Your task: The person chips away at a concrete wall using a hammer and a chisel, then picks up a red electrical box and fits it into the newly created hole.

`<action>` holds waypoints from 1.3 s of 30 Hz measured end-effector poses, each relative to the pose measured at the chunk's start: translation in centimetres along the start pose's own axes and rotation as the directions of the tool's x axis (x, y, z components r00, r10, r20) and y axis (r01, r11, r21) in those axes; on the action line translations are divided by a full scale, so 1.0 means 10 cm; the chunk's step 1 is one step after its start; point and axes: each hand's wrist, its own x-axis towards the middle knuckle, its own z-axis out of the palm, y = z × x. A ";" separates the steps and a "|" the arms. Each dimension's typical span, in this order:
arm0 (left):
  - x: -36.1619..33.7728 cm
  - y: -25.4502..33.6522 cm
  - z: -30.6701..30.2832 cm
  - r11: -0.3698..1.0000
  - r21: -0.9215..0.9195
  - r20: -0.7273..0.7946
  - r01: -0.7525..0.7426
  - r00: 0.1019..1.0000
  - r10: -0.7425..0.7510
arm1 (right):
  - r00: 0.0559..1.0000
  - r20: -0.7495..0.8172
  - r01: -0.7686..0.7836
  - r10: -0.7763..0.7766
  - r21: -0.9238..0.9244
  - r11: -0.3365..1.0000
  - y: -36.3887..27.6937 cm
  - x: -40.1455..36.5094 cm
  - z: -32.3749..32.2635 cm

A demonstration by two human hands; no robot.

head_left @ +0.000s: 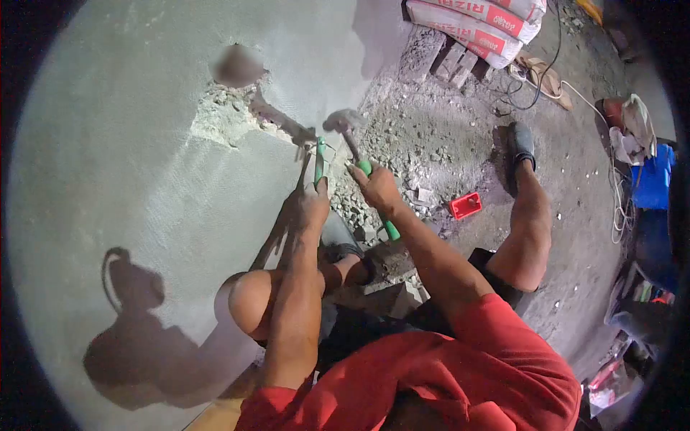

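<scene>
My left hand (315, 204) is wrapped round a green chisel (320, 159), whose upper end points toward a narrow channel (284, 122) cut in the grey plastered wall (172, 215). Just to the right, my right hand (379, 188) grips a hammer by its green handle (391, 230). The hammer head (343, 121) is slightly blurred, up and to the right of the chisel, apart from it. Above the channel, the wall has a chipped patch (223, 115) and a dark, blurred round spot (239, 66).
Rubble (402, 151) lies along the wall's foot. A red box (466, 206) sits on the floor near my right foot (522, 141). Stacked sacks (474, 29) stand at the top right over blocks. Cables (568, 86) and a blue container (652, 178) are at the right.
</scene>
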 end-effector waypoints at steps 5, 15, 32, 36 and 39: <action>0.07 -0.13 0.10 0.988 -0.153 0.030 -0.023 0.999 0.028 | 0.982 -0.168 0.134 -0.081 0.330 0.934 -0.50 -0.18 -0.28; 0.09 -0.13 0.17 0.997 -0.072 -0.029 -0.040 0.999 0.038 | 0.996 -0.088 0.030 -0.033 -0.034 0.999 0.06 0.11 -0.16; 0.30 -0.31 0.47 0.961 -0.271 0.060 0.060 0.997 -0.045 | 0.967 -0.218 0.195 -0.133 0.292 0.936 -0.39 0.06 -0.19; 0.21 -0.32 0.41 0.983 -0.156 0.017 -0.101 0.994 0.104 | 0.910 -0.361 0.324 -0.203 0.316 0.892 -0.54 -0.13 -0.19; 0.09 -0.02 0.21 0.988 -0.119 -0.004 0.100 0.995 -0.102 | 0.997 -0.041 0.049 -0.059 -0.213 0.976 0.43 0.05 0.28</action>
